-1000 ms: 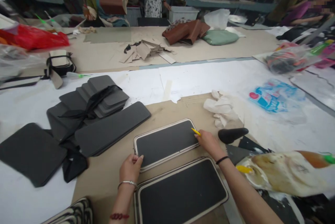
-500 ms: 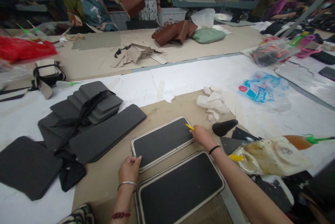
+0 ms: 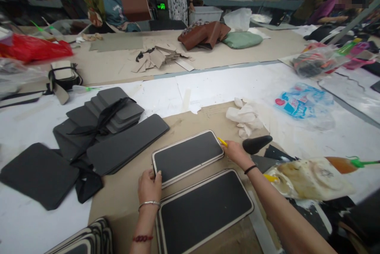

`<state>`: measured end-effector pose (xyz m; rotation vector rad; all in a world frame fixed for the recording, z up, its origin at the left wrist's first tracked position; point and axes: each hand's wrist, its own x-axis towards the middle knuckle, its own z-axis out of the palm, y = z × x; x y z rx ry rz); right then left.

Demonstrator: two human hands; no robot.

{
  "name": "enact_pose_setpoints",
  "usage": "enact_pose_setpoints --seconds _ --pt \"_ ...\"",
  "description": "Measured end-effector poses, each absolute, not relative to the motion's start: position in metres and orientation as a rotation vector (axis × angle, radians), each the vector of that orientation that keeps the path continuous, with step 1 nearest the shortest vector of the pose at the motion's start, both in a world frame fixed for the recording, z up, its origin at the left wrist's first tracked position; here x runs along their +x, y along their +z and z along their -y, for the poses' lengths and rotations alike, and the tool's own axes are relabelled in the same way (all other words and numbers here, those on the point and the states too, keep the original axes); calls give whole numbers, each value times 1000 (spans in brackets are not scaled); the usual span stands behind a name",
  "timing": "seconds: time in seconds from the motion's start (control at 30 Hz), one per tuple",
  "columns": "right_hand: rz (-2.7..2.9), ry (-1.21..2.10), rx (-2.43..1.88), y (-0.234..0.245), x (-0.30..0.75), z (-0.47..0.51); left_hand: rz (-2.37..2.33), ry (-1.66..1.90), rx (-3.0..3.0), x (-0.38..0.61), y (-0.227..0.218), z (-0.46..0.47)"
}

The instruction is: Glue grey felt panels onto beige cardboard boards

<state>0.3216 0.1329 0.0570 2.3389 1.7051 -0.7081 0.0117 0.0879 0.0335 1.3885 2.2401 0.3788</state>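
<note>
A black rectangular panel (image 3: 187, 158) with rounded corners and a pale border lies at mid-table. My left hand (image 3: 150, 188) grips its lower left corner, thumb on top and the other fingers around the edge. In my right hand (image 3: 237, 153) is a thin yellow stick-like tool (image 3: 222, 141), pinched at the panel's right edge; its lower part is hidden by the fingers. Nearer to me lies a larger black panel (image 3: 204, 212) with the same pale border.
Stacked dark grey boards (image 3: 118, 107) tied with black cloth lie left. At right are a black cone-shaped piece (image 3: 257, 144), a glue-stained container (image 3: 311, 179) and an amber bottle (image 3: 341, 164). More pale-edged panels (image 3: 89, 240) are stacked lower left. A person (image 3: 109, 0) holds a brown bag across the table.
The yellow tool has moved from over the panel's upper right corner to its right edge. The view has shifted slightly left. Across the table, the person's brown bag now hangs upright.
</note>
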Motion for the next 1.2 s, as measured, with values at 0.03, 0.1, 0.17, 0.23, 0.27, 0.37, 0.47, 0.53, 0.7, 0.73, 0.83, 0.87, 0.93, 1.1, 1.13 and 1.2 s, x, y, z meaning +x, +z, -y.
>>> enact_pose_setpoints --seconds 0.03,0.1,0.17,0.23,0.27,0.37,0.47,0.53,0.7,0.73,0.83,0.87,0.93,1.1,1.13,1.2 --pt "-1711 -712 2338 56 322 -133 -2223 396 1362 11 32 -87" --pt "-1741 -723 2341 54 323 -134 -2207 431 1309 8 27 -87" --pt "-1772 -734 2374 51 326 -136 -2206 477 1261 6 24 -88" --pt "-1793 -768 2439 45 329 -138 -2206 535 1205 4 23 -90" --pt "-1806 -808 2481 41 331 -139 -2196 573 1173 3 23 -91" --pt "-1832 -1115 2590 29 336 -142 -2133 689 1071 3 23 -95" --pt "-1724 -1510 2620 21 340 -144 -2092 743 1011 1 19 -101" --pt "-1629 -1614 2602 19 340 -144 -2087 758 995 0 16 -104" --pt "-1614 -1550 2562 27 334 -144 -2032 766 961 -4 13 -109" --pt "-1609 -1537 2563 28 332 -144 -2027 764 959 -4 13 -109" --pt "-1583 -1532 2588 28 330 -144 -2045 741 953 -6 14 -111" --pt "-1583 -1533 2597 27 330 -144 -2053 733 953 -7 14 -111" --pt "-1586 -1533 2607 24 331 -144 -2069 719 958 -7 13 -112" --pt "-1562 -1501 2633 18 332 -143 -2086 714 998 -10 6 -111" --pt "-1566 -1492 2635 17 331 -143 -2085 714 1001 -11 5 -111" --pt "-1580 -1477 2637 18 331 -144 -2093 704 1003 -11 3 -111"
